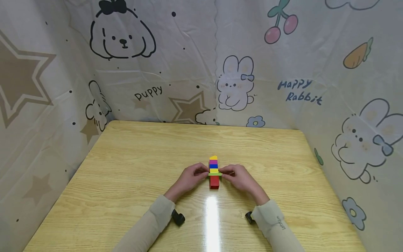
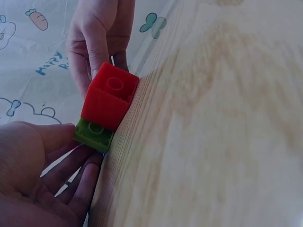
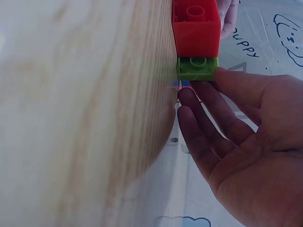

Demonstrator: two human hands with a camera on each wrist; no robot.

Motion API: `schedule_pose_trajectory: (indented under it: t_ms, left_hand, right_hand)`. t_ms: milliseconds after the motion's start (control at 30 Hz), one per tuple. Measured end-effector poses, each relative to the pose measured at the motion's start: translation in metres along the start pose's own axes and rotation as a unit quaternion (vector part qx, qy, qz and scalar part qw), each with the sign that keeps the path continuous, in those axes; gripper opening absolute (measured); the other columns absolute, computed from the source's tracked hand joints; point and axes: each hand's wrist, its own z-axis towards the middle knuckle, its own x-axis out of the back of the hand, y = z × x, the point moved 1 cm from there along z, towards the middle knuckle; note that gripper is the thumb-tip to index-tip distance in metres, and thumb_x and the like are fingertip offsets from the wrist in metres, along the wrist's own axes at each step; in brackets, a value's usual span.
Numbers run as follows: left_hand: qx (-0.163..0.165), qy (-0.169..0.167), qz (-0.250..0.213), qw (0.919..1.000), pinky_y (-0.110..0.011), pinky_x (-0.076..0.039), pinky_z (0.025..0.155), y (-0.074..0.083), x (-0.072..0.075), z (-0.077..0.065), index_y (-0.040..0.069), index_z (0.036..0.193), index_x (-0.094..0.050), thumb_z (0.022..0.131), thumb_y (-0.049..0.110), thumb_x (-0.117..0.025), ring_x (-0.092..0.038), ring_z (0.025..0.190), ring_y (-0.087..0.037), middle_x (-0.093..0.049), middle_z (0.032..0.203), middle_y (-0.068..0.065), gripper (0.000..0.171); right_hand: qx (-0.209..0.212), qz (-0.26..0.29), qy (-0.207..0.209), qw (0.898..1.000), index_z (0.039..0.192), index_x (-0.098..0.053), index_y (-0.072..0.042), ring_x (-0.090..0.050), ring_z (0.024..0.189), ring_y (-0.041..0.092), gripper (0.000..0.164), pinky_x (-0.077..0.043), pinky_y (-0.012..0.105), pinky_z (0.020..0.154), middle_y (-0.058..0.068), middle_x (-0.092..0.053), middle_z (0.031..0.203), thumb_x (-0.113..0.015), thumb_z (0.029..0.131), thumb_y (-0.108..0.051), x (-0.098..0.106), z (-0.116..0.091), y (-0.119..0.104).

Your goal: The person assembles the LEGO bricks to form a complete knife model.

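Green brick (image 1: 215, 174) between both hands' fingers (image 1: 201, 171)

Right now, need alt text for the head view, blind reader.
Two hands, the left hand and the right hand, pinch a lime-green plate in a row of toy bricks lying on a wooden table: red block nearest, then yellow, blue, red and yellow. Cartoon-printed fabric surrounds the table.

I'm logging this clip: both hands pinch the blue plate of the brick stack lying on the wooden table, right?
Not quite. The plate both hands pinch is green, not blue, as the head view shows. The left hand and right hand take their grip on it from either side of the brick stack lying on the wooden table.
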Motion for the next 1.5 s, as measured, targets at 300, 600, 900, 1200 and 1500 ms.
schedule_pose_trajectory:
  t_ms: [300, 600, 900, 1200, 1500]
  left_hand:
    - [-0.008, -0.002, 0.004, 1.0000, -0.040, -0.056, 0.101, -0.0019, -0.0011, 0.0010, 0.018, 0.111, -0.072, 0.103, 0.019, -0.066, -0.068, 0.110, -0.017, -0.074, 0.111, 0.002, 0.010]
    - [-0.013, -0.002, 0.013, 0.9998, -0.042, -0.056, 0.101, -0.0003, -0.0006, 0.0007, 0.015, 0.113, -0.071, 0.104, 0.020, -0.064, -0.069, 0.110, -0.018, -0.074, 0.112, 0.001, 0.012]
    - [-0.005, 0.003, 0.015, 0.9999, -0.042, -0.056, 0.101, -0.0005, -0.0003, 0.0002, 0.018, 0.111, -0.072, 0.104, 0.022, -0.065, -0.068, 0.110, -0.018, -0.074, 0.111, 0.002, 0.011]
    - [-0.006, 0.005, 0.016, 0.9998, -0.042, -0.056, 0.100, -0.0020, 0.0009, 0.0008, 0.019, 0.111, -0.072, 0.104, 0.024, -0.065, -0.069, 0.109, -0.017, -0.074, 0.110, 0.003, 0.011]
    - [0.004, -0.008, 0.016, 0.9998, -0.041, -0.056, 0.102, -0.0015, 0.0017, 0.0035, 0.019, 0.114, -0.072, 0.105, 0.024, -0.063, -0.067, 0.110, -0.016, -0.074, 0.113, 0.003, 0.013]
  right_hand:
    - [0.000, 0.002, -0.001, 1.000, 0.126, -0.075, -0.009, -0.070, 0.111, 0.023, 0.026, -0.059, 0.043, 0.096, 0.008, -0.075, 0.122, -0.066, 0.101, -0.008, 0.0007, -0.0006, -0.0011]
    - [0.001, 0.006, 0.002, 1.000, 0.125, -0.076, -0.010, -0.070, 0.110, 0.022, 0.026, -0.060, 0.042, 0.096, 0.007, -0.076, 0.120, -0.067, 0.101, -0.008, 0.0005, -0.0003, -0.0003]
    - [0.002, 0.009, -0.002, 1.000, 0.124, -0.075, -0.009, -0.071, 0.110, 0.023, 0.025, -0.060, 0.042, 0.096, 0.008, -0.076, 0.120, -0.067, 0.100, -0.008, 0.0005, 0.0005, -0.0007]
    - [0.001, 0.010, -0.003, 1.000, 0.125, -0.075, -0.009, -0.070, 0.110, 0.023, 0.026, -0.059, 0.043, 0.097, 0.008, -0.076, 0.121, -0.066, 0.101, -0.008, 0.0012, 0.0003, -0.0019]
    - [-0.016, 0.008, -0.016, 1.000, 0.129, -0.073, -0.010, -0.070, 0.112, 0.022, 0.028, -0.058, 0.043, 0.099, 0.007, -0.075, 0.122, -0.067, 0.102, -0.012, 0.0044, -0.0011, -0.0038]
